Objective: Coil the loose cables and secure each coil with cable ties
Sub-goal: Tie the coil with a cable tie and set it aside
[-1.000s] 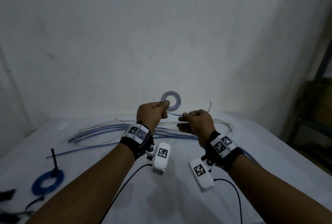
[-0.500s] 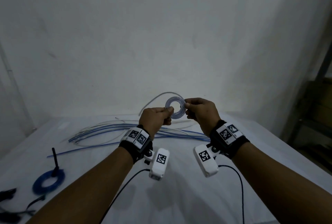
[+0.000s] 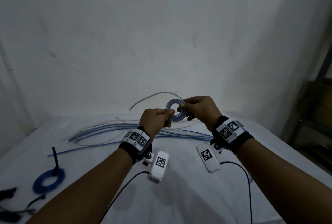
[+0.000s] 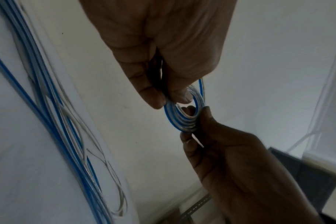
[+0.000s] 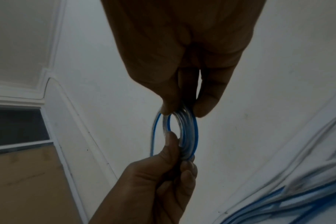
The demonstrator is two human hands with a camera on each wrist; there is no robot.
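Right hand [image 3: 198,109] has risen to join left hand [image 3: 155,122], both pinching the round clear-blue coil [image 3: 176,110].

Coil [image 3: 176,111]: clear glossy plastic sheath, blue stripe inside, smooth. Loose cables [image 3: 115,130] at 12 o'clock on worktop [image 3: 179,196]: same glossy clear-and-blue plastic. Worktop: matt white, cloth-like. Wall [image 3: 161,35]: matt, slightly rough paint. Ties [image 3: 54,161]: matt black plastic.

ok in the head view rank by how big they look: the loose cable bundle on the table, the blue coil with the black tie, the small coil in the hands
1. loose cable bundle, spread widest across the table
2. blue coil, though it lies nearer the camera, which may enlarge it
3. small coil, pinched between the left hand and right hand
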